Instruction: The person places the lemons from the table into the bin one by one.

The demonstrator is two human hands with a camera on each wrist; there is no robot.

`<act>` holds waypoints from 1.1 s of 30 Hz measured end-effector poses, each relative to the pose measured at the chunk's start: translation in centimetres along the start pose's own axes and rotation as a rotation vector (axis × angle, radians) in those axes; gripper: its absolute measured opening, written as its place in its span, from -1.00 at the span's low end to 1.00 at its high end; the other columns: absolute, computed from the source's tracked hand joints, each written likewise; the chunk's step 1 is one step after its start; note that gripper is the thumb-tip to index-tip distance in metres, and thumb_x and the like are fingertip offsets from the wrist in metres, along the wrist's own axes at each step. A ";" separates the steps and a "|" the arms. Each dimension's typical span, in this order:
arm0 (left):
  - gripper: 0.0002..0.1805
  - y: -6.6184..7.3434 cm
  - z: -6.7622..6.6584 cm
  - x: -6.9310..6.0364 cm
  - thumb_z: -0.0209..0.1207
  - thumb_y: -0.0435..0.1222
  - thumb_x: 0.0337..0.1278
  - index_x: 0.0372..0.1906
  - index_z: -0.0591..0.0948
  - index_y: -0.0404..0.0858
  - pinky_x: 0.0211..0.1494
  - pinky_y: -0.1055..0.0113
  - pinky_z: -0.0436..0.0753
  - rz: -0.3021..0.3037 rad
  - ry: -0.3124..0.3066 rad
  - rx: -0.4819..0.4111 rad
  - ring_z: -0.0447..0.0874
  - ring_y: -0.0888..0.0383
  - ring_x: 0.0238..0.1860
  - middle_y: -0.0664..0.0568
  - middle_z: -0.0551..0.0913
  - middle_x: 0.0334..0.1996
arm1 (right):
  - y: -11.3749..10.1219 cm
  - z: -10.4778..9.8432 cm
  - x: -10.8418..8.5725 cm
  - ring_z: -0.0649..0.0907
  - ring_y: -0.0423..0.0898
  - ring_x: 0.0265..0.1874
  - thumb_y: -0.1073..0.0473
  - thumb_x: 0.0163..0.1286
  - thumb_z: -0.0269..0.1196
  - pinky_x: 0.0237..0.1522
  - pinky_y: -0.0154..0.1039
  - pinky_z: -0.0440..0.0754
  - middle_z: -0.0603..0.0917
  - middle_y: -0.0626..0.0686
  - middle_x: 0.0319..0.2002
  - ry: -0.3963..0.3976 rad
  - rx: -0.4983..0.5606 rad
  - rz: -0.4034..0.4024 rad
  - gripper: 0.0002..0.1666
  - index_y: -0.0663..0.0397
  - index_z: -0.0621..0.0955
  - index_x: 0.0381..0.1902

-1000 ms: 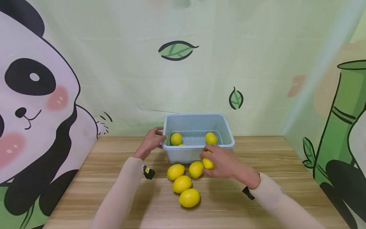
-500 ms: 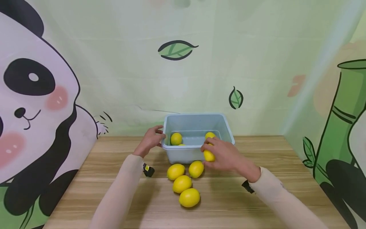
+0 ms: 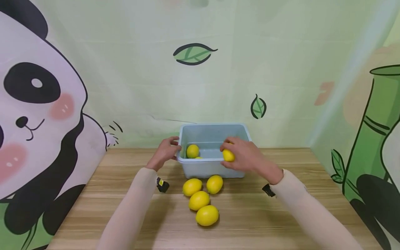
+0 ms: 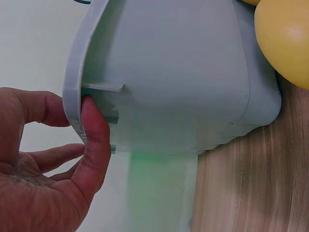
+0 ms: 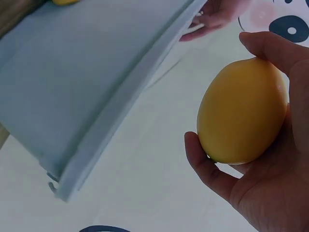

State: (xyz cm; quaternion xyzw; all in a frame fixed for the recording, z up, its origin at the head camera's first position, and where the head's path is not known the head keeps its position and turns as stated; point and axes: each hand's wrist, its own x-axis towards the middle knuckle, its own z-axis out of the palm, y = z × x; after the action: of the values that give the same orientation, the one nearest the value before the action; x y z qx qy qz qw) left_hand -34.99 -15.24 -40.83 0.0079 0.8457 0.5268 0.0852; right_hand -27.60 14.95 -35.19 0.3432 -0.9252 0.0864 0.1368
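Head view: yellow lemon (image 3: 229, 156), held above the near rim of the blue bin (image 3: 200, 168), toward its right end. Gripped by curled fingers and thumb of the right hand (image 3: 247, 154), probably for security on smooth, rounded skin. Bin: pinched at left rim by the left hand (image 3: 165, 152), apparently for steadiness. Inside: another lemon (image 3: 192, 151), at left. In front: four lemons (image 3: 199, 200), clustered on the wooden table (image 3: 256, 229).

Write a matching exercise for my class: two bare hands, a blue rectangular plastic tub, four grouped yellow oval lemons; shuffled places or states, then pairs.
1. Bare left hand
2. Bare right hand
3. Blue rectangular plastic tub
4. Four grouped yellow oval lemons

A. On the wooden table, outside the tub
B. Holds one lemon
C. Holds the tub's rim
D. Has lemons inside

Pairs: 1C, 2B, 3D, 4A
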 end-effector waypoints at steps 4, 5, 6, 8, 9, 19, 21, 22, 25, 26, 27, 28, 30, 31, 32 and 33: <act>-0.33 0.0 -0.1 -0.1 0.09 -0.28 0.23 0.45 0.27 -0.25 -0.17 0.21 0.76 -0.004 0.000 -0.003 0.61 -0.13 0.04 -0.25 0.43 0.26 | 0.3 -0.7 1.3 0.59 -0.05 -0.21 -0.13 0.17 0.38 -0.40 -0.19 0.62 0.60 -0.02 -0.07 -0.017 0.011 0.034 -0.59 -0.11 0.65 -0.08; -0.33 0.0 -0.1 -0.1 0.09 -0.28 0.23 0.46 0.27 -0.26 -0.17 0.21 0.76 -0.002 -0.001 -0.003 0.61 -0.13 0.04 -0.25 0.43 0.26 | 0.3 -0.9 1.6 0.59 -0.05 -0.21 -0.13 0.18 0.38 -0.39 -0.18 0.62 0.60 -0.02 -0.07 -0.021 0.015 0.040 -0.59 -0.11 0.65 -0.07; -0.33 0.0 -0.1 -0.1 0.09 -0.28 0.23 0.46 0.26 -0.26 -0.17 0.20 0.76 0.000 -0.001 -0.005 0.61 -0.13 0.04 -0.26 0.43 0.26 | 0.3 -1.1 1.9 0.59 -0.05 -0.22 -0.13 0.18 0.38 -0.39 -0.19 0.61 0.60 -0.02 -0.06 -0.025 0.018 0.045 -0.59 -0.10 0.65 -0.06; -0.33 0.0 -0.2 -0.2 0.08 -0.28 0.23 0.46 0.26 -0.26 -0.17 0.21 0.76 0.003 -0.002 -0.004 0.61 -0.12 0.04 -0.26 0.43 0.26 | 0.4 -1.3 2.6 0.58 -0.06 -0.22 -0.14 0.20 0.36 -0.40 -0.20 0.59 0.60 -0.03 -0.06 -0.037 0.019 0.057 -0.58 -0.11 0.65 -0.05; -0.33 0.0 -0.2 -0.2 0.07 -0.28 0.23 0.46 0.26 -0.27 -0.18 0.21 0.76 0.006 -0.003 -0.003 0.61 -0.12 0.03 -0.26 0.43 0.26 | 0.5 -1.4 2.9 0.58 -0.07 -0.23 -0.15 0.20 0.35 -0.41 -0.20 0.58 0.60 -0.04 -0.06 -0.043 0.020 0.062 -0.58 -0.11 0.65 -0.05; -0.33 0.0 0.1 -0.3 0.06 -0.31 0.22 0.45 0.26 -0.28 -0.19 0.21 0.76 0.018 -0.001 -0.001 0.64 -0.13 0.01 -0.29 0.46 0.24 | 1.2 -1.7 5.7 0.56 -0.03 -0.17 -0.17 0.22 0.33 -0.35 -0.16 0.60 0.59 -0.01 -0.03 -0.107 -0.001 0.095 -0.55 -0.12 0.63 -0.01; -0.33 0.0 0.1 -0.4 0.07 -0.31 0.22 0.45 0.27 -0.27 -0.19 0.21 0.76 0.012 0.001 -0.003 0.64 -0.13 0.01 -0.28 0.46 0.24 | 1.3 -1.7 6.1 0.56 -0.03 -0.17 -0.18 0.22 0.32 -0.35 -0.16 0.60 0.58 -0.01 -0.03 -0.118 0.003 0.096 -0.54 -0.11 0.63 0.00; -0.33 0.0 0.1 -0.4 0.07 -0.31 0.22 0.45 0.26 -0.27 -0.18 0.21 0.76 0.010 0.000 -0.002 0.64 -0.14 0.02 -0.28 0.46 0.24 | 1.4 -1.7 6.3 0.56 -0.03 -0.17 -0.18 0.23 0.32 -0.35 -0.17 0.60 0.58 -0.01 -0.03 -0.121 0.003 0.096 -0.54 -0.11 0.63 0.01; -0.33 0.0 0.1 -0.4 0.07 -0.31 0.22 0.46 0.26 -0.27 -0.18 0.21 0.76 0.006 0.001 -0.004 0.62 -0.16 0.06 -0.27 0.45 0.25 | 1.5 -1.7 7.0 0.56 -0.02 -0.17 -0.19 0.23 0.30 -0.33 -0.16 0.61 0.58 0.00 -0.02 -0.134 0.005 0.100 -0.53 -0.10 0.62 0.01; -0.33 0.0 0.1 -0.4 0.07 -0.31 0.22 0.46 0.26 -0.27 -0.18 0.22 0.76 0.004 0.001 -0.004 0.62 -0.17 0.07 -0.27 0.45 0.25 | 1.6 -1.7 7.2 0.56 -0.02 -0.17 -0.19 0.24 0.29 -0.32 -0.15 0.61 0.58 0.01 -0.01 -0.140 0.001 0.103 -0.53 -0.10 0.62 0.02; -0.33 0.0 0.1 -0.4 0.06 -0.31 0.23 0.46 0.25 -0.27 -0.17 0.21 0.76 0.004 0.000 -0.005 0.61 -0.19 0.09 -0.27 0.44 0.25 | 1.7 -1.7 7.4 0.57 -0.01 -0.16 -0.19 0.24 0.29 -0.30 -0.14 0.61 0.58 0.01 0.00 -0.146 -0.003 0.105 -0.52 -0.10 0.62 0.02; -0.33 0.0 0.1 -0.4 0.06 -0.31 0.23 0.46 0.25 -0.27 -0.17 0.21 0.76 0.004 -0.001 -0.008 0.60 -0.20 0.11 -0.28 0.44 0.26 | 1.8 -1.7 7.6 0.57 -0.01 -0.16 -0.19 0.24 0.29 -0.28 -0.13 0.62 0.58 0.01 0.01 -0.153 -0.006 0.107 -0.52 -0.09 0.62 0.03; -0.33 0.1 0.1 -0.4 0.06 -0.31 0.23 0.46 0.24 -0.26 -0.17 0.21 0.76 0.004 -0.003 -0.011 0.58 -0.22 0.13 -0.27 0.43 0.27 | 2.0 -1.7 8.0 0.57 0.00 -0.16 -0.19 0.25 0.28 -0.26 -0.12 0.62 0.58 0.03 0.02 -0.167 -0.002 0.109 -0.51 -0.08 0.62 0.04; -0.33 0.1 0.2 -0.4 0.06 -0.31 0.23 0.46 0.24 -0.26 -0.17 0.21 0.76 0.005 -0.003 -0.013 0.57 -0.23 0.14 -0.27 0.43 0.27 | 2.1 -1.7 8.2 0.58 0.00 -0.16 -0.19 0.25 0.28 -0.26 -0.12 0.62 0.58 0.03 0.02 -0.171 -0.001 0.110 -0.51 -0.08 0.62 0.05; -0.33 0.1 0.2 -0.4 0.06 -0.31 0.23 0.46 0.24 -0.26 -0.17 0.22 0.76 0.005 -0.003 -0.016 0.57 -0.23 0.14 -0.27 0.43 0.27 | 2.1 -1.7 8.3 0.58 0.00 -0.17 -0.18 0.25 0.29 -0.26 -0.12 0.62 0.58 0.04 0.02 -0.175 0.001 0.112 -0.50 -0.08 0.62 0.05; -0.33 0.0 0.2 -0.4 0.06 -0.31 0.23 0.46 0.24 -0.26 -0.18 0.21 0.76 0.006 -0.004 -0.019 0.57 -0.24 0.15 -0.27 0.42 0.27 | 2.2 -1.7 8.5 0.58 0.00 -0.17 -0.18 0.24 0.29 -0.27 -0.12 0.62 0.58 0.04 0.02 -0.178 0.005 0.114 -0.51 -0.08 0.62 0.05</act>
State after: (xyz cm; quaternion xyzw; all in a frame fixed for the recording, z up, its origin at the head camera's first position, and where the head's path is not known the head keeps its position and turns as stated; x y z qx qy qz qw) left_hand -34.53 -15.11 -40.80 0.0109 0.8405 0.5350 0.0854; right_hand -34.85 11.86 -31.03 0.2968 -0.9515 0.0656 0.0481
